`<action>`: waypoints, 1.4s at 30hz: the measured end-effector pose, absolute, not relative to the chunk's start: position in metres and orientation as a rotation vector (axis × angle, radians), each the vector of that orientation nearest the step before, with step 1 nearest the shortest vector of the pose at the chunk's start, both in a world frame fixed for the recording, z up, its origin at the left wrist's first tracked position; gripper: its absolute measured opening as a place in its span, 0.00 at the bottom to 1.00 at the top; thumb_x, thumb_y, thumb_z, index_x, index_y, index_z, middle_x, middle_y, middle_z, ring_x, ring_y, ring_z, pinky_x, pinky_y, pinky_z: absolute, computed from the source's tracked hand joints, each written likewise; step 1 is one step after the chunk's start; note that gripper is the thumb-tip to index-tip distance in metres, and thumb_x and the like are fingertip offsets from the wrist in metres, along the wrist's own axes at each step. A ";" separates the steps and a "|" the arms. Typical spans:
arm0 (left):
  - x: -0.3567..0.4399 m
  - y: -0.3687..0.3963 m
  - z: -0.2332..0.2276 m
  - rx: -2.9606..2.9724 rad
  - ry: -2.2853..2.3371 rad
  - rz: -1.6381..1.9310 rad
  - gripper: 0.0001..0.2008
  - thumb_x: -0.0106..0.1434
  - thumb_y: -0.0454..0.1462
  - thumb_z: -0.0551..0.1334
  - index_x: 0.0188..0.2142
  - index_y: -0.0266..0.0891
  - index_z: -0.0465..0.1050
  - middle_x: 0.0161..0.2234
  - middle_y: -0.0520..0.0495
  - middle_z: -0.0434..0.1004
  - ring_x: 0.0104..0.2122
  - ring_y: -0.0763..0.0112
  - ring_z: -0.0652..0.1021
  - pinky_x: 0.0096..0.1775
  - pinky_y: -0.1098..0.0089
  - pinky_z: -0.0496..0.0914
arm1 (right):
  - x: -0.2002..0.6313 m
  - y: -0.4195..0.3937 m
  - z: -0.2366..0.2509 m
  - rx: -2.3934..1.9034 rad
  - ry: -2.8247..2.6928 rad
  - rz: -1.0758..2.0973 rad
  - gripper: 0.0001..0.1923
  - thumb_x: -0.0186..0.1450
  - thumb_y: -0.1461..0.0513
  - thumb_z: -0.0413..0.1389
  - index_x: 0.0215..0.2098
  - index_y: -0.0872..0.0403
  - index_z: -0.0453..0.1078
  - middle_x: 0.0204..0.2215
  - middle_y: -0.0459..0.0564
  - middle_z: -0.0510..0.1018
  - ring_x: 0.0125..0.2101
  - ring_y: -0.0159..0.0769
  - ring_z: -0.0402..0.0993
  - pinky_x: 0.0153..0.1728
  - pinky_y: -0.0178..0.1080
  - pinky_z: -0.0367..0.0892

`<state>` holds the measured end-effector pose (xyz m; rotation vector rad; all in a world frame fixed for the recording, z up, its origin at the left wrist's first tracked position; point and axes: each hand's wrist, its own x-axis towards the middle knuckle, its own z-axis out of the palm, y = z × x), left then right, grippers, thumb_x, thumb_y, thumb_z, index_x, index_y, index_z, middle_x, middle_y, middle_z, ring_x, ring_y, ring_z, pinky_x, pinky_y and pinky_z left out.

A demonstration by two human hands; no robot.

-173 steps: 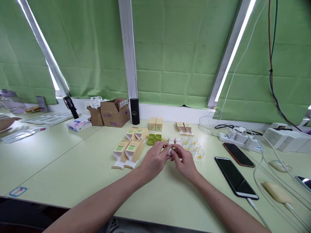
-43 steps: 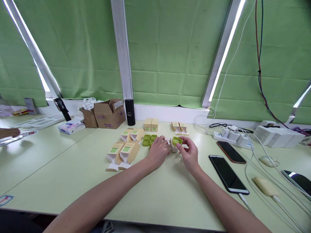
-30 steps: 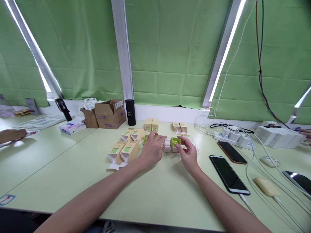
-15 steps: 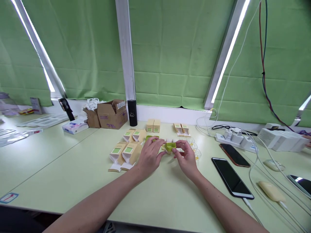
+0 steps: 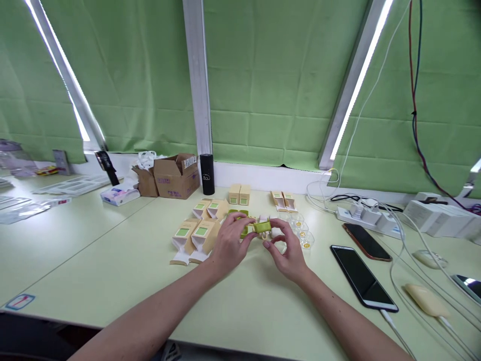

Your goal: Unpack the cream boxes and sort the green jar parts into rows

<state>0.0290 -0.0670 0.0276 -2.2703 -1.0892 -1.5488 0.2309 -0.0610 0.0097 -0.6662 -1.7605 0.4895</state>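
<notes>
A small green plastic case [image 5: 262, 227] is held just above the table, between the fingertips of both hands. My left hand [image 5: 233, 241] pinches its left end with thumb and fingers. At its right end, the index finger of my right hand [image 5: 288, 253] presses on it, while that thumb sits lower, apart from the case. More green cases [image 5: 238, 213] lie behind my left fingers, partly hidden. White and clear small parts show beyond the right hand, among them clear plastic cups [image 5: 303, 233] with yellow bits in them.
Opened kraft boxes [image 5: 204, 234] with green labels lie left of my hands. Two closed boxes [image 5: 239, 194] and two open ones [image 5: 284, 201] stand behind. A black tumbler [image 5: 207, 174] and a cardboard carton [image 5: 176, 176] are at the back. Phones [image 5: 363, 277], cables and a power strip [image 5: 368, 220] occupy the right.
The green case has tilted in my fingers, its hollow top no longer showing. My right thumb has come off it and dropped lower. The view has shifted slightly.
</notes>
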 end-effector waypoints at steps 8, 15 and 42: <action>0.034 -0.067 0.021 -2.371 -1.410 -1.792 0.08 0.69 0.41 0.65 0.44 0.40 0.79 0.43 0.43 0.76 0.43 0.63 0.79 0.46 0.61 0.78 | 0.228 -0.061 0.010 -0.696 -1.802 0.433 0.28 0.65 0.61 0.61 0.63 0.44 0.62 0.53 0.56 0.69 0.51 0.47 0.71 0.35 0.45 0.80; 0.042 -0.070 0.022 -2.530 -1.449 -1.911 0.06 0.67 0.40 0.67 0.38 0.40 0.81 0.40 0.44 0.76 0.39 0.66 0.80 0.42 0.65 0.78 | 0.228 -0.056 0.006 -0.765 -1.779 0.349 0.24 0.65 0.60 0.62 0.57 0.46 0.63 0.52 0.56 0.67 0.50 0.47 0.70 0.34 0.45 0.80; 0.038 -0.073 0.029 -2.491 -1.325 -1.699 0.09 0.67 0.35 0.65 0.47 0.42 0.75 0.42 0.44 0.78 0.51 0.57 0.70 0.52 0.58 0.72 | 0.231 -0.061 0.010 -0.759 -1.840 0.328 0.23 0.65 0.60 0.60 0.57 0.46 0.64 0.53 0.57 0.71 0.50 0.49 0.72 0.37 0.47 0.77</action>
